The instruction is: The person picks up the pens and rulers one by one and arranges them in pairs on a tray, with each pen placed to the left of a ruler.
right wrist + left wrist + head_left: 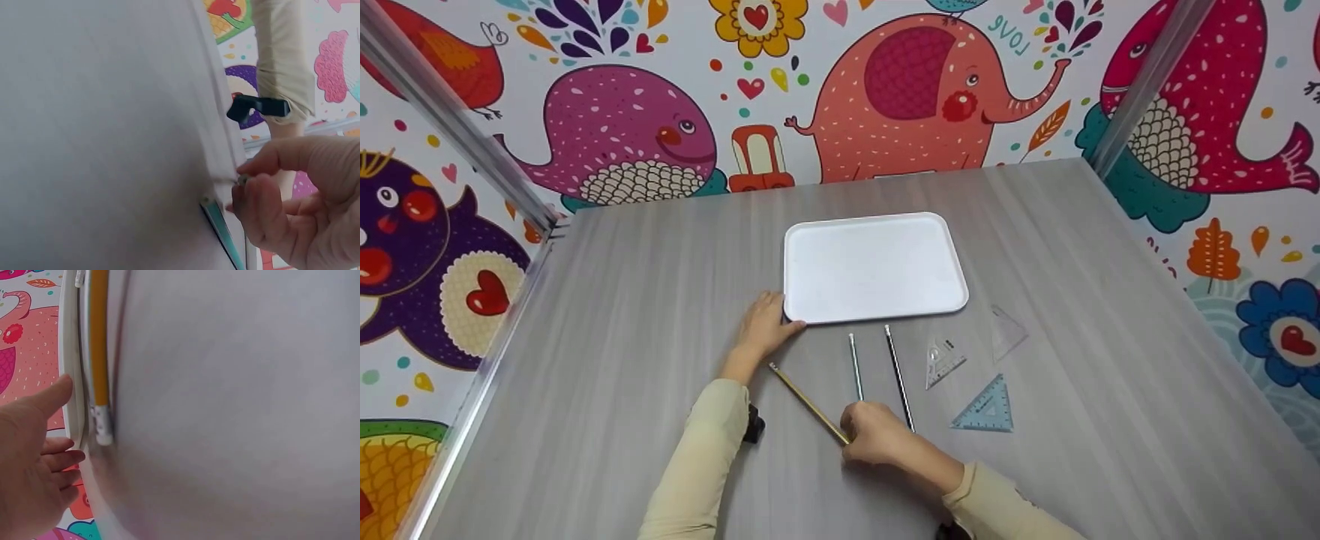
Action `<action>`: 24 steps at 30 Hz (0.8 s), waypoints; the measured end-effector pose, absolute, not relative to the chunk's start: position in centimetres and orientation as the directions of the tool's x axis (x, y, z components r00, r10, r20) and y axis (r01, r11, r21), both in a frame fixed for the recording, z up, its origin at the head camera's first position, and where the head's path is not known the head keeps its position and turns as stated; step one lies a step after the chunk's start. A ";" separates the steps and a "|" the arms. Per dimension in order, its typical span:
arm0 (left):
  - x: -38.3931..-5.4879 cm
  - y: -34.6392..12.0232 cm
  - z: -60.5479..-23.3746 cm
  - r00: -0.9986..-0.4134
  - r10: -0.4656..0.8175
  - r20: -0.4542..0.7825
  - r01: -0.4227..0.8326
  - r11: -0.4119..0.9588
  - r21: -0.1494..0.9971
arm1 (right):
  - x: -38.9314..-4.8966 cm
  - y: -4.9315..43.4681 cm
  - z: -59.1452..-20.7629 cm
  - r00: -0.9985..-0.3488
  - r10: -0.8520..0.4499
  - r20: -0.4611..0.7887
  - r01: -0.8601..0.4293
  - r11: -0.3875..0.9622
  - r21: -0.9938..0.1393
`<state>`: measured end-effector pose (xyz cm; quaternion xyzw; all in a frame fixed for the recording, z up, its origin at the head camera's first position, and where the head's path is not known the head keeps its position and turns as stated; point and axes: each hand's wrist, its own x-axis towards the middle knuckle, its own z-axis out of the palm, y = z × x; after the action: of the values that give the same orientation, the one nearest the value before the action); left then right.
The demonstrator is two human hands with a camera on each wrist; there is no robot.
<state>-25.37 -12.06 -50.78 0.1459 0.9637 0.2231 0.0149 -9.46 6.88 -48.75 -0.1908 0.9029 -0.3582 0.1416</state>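
My left hand [763, 326] holds the near left corner of a white tray [877, 266]. Its thumb lies along the tray's front edge and its fingers are by the left side. A yellow pencil [810, 403] slants across the table, its white eraser end near my left wrist. My right hand [877, 433] pinches this pencil's near end; the right wrist view shows the tip between thumb and fingers. A teal pencil [856, 367] lies partly hidden behind the right hand. Just right of it is a black pencil [898, 375].
Right of the pencils lie a small clear set square [942, 364], a faint transparent triangle [1006, 335] and a blue set square [988, 409]. The grey table [660, 300] meets a wall [780, 90] printed with cartoon animals. Metal posts [1147, 90] stand at the back corners.
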 end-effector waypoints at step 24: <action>-25.3 -12.1 -50.5 -0.956 0.294 0.021 0.274 0.859 0.432 | -10.5 11.6 -48.2 -0.711 -0.563 -0.421 0.325 0.268 -0.907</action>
<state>-25.28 -12.10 -50.50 0.1471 0.9639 0.2208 0.0228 -10.47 11.58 -48.25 -0.0846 0.7046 -0.5992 0.3707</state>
